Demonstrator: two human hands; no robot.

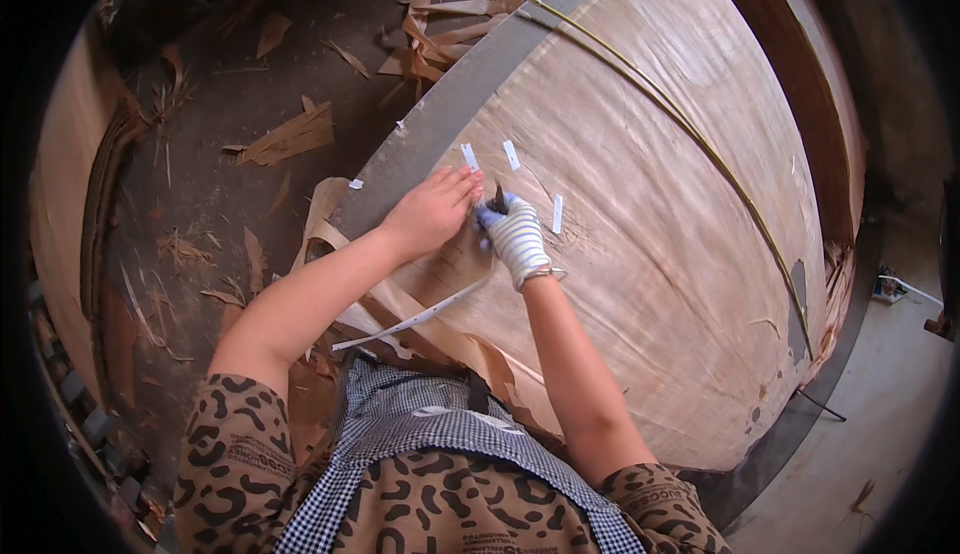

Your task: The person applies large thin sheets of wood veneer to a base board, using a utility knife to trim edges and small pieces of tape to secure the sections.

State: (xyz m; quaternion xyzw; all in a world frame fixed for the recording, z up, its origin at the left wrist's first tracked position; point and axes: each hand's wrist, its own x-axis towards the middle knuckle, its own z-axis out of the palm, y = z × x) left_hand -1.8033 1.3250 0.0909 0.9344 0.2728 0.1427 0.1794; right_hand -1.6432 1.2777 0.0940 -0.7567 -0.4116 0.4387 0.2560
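A large sheet of thin wood veneer [637, 179] lies before me, wrinkled, with short strips of white perforated tape [557, 214] stuck on it. My left hand [439, 209] is bare and presses flat on the veneer, its fingertips at the lower end of one strip. Just right of it, my right hand [514, 231], in a striped knit glove, is closed around a small dark tool [498, 199] whose kind I cannot tell. A long loose length of white perforated tape [412, 321] trails below the hands towards my apron.
A thin bamboo-like stick [675, 115] lies across the veneer. Torn veneer scraps [292, 133] litter the dark floor at left, with a pile of veneer strips [450, 13] at the top. Another veneer stack [75, 201] stands at far left. Loose veneer pieces [487, 359] hang near my waist.
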